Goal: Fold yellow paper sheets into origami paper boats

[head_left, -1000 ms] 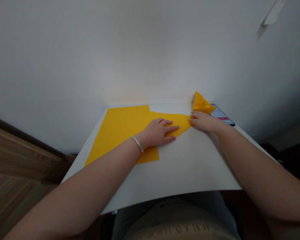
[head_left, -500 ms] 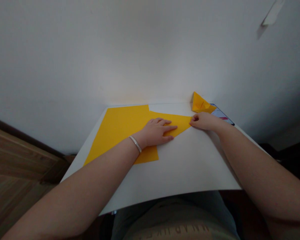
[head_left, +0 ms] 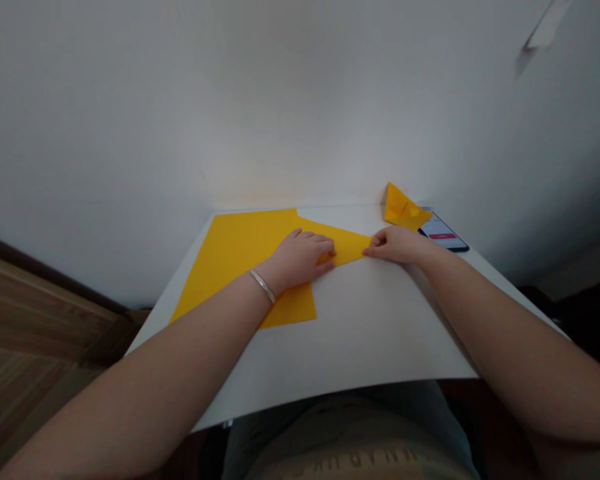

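Observation:
A large yellow paper sheet (head_left: pixel 235 257) lies on the white table (head_left: pixel 370 333), with a folded yellow triangle (head_left: pixel 350 245) resting over its right side. My left hand (head_left: pixel 303 257), a silver bracelet on its wrist, presses flat on the triangle with fingers stretched out. My right hand (head_left: pixel 395 245) pinches the triangle's right tip between thumb and fingers. A small folded yellow paper shape (head_left: pixel 404 208) stands behind my right hand.
A phone (head_left: pixel 443 232) with a lit screen lies at the table's back right, beside the folded paper shape. A white wall (head_left: pixel 280 100) rises directly behind the table. Wooden floor (head_left: pixel 25 320) shows at the left.
The triangle's right tip and my right hand have shifted a little left. My left hand has drawn back leftward too, its fingers less extended.

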Demonstrator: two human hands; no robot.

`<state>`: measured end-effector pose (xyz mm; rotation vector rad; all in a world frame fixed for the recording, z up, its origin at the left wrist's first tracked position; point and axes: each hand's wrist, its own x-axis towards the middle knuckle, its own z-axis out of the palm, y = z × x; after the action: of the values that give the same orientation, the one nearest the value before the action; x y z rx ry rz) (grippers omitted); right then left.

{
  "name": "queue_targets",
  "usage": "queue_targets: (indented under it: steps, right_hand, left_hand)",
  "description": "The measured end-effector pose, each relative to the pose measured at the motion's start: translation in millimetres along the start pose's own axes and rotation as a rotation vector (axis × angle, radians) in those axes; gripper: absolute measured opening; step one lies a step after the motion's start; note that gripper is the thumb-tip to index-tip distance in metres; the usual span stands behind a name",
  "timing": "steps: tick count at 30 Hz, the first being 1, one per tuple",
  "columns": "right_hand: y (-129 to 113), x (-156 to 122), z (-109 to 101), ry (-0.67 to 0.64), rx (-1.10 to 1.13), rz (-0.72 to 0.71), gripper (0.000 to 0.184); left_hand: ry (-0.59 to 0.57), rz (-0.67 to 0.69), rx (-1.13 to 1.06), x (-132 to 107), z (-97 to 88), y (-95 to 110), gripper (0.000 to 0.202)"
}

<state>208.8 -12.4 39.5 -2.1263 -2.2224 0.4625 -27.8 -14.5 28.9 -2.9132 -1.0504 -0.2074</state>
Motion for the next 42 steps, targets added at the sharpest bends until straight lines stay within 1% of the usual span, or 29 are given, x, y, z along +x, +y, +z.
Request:
queue_targets:
  steps: [4,9,14,17,19,20,21,22,23,24,25,26,29,32,35,39,42]
  right_hand:
    - [2.8,2.3,-5.8,-0.044,-0.004,0.039,0.027]
    - [9.0,6.4,-10.5,-0.079,0.012,0.019,0.023]
    - [22.6,10.0,-9.4,-0.083,0.017,-0.009,0.021]
    - [23.8,7.0,-6.9,-0.081,0.048,0.011,0.015]
    - [16.7,2.9,-3.6,-0.019,0.048,0.022,0.012]
    - [10.6,0.7,-1.1,0.064,0.043,0.011,0.014]
    - [3.1,-1.5,2.1,0.184,0.031,-0.009,0.017]
    - [-5.3,-3.6,5.8,0.296,0.017,-0.070,0.021]
    - [-14.2,-5.4,10.0,0.364,0.023,-0.174,0.027]
    - [-23.1,-6.8,14.5,0.391,0.051,-0.275,0.032]
    - [-31.3,-7.8,19.1,0.386,0.082,-0.344,0.036]
    - [-38.4,-8.3,23.4,0.367,0.095,-0.377,0.038]
    - [-50.7,-7.7,32.1,0.249,0.039,-0.369,0.054]
    - [-51.0,-5.7,32.3,0.138,0.003,-0.284,0.068]
    - [-47.3,-4.6,28.9,0.076,-0.015,-0.234,0.078]
    - [-47.0,-5.8,27.0,0.059,-0.043,-0.249,0.087]
    - [-48.8,-6.8,26.1,0.029,-0.036,-0.222,0.091]
  left_hand:
    - [-0.027,-0.021,-0.050,0.1,2.3,-4.1,0.033]
    - [-0.086,-0.001,-0.130,-1.8,3.5,-12.8,0.035]
    - [-0.138,0.035,-0.213,-5.9,5.4,-25.5,0.041]
    - [-0.142,0.037,-0.230,-6.6,6.4,-29.6,0.043]
    - [-0.132,0.040,-0.232,-5.4,7.1,-31.0,0.043]
    - [-0.124,0.045,-0.233,-4.3,7.6,-31.4,0.042]
    - [-0.114,0.053,-0.234,-2.9,8.0,-31.7,0.042]
    - [-0.100,0.062,-0.236,-1.2,8.4,-31.9,0.043]
    - [-0.086,0.070,-0.239,0.7,8.7,-31.8,0.044]
    - [-0.074,0.079,-0.244,2.6,8.8,-31.6,0.045]
    - [-0.063,0.083,-0.248,4.4,8.6,-31.1,0.046]
    - [-0.056,0.086,-0.250,6.0,8.2,-30.4,0.047]
    - [-0.061,0.083,-0.240,8.6,5.5,-28.0,0.049]
    - [-0.141,0.060,-0.230,7.3,2.1,-27.9,0.053]
    - [-0.228,0.047,-0.260,4.3,-0.2,-30.5,0.056]
    - [-0.242,0.033,-0.292,3.1,-1.6,-31.8,0.059]
    - [-0.253,0.019,-0.299,3.5,-2.5,-30.7,0.060]
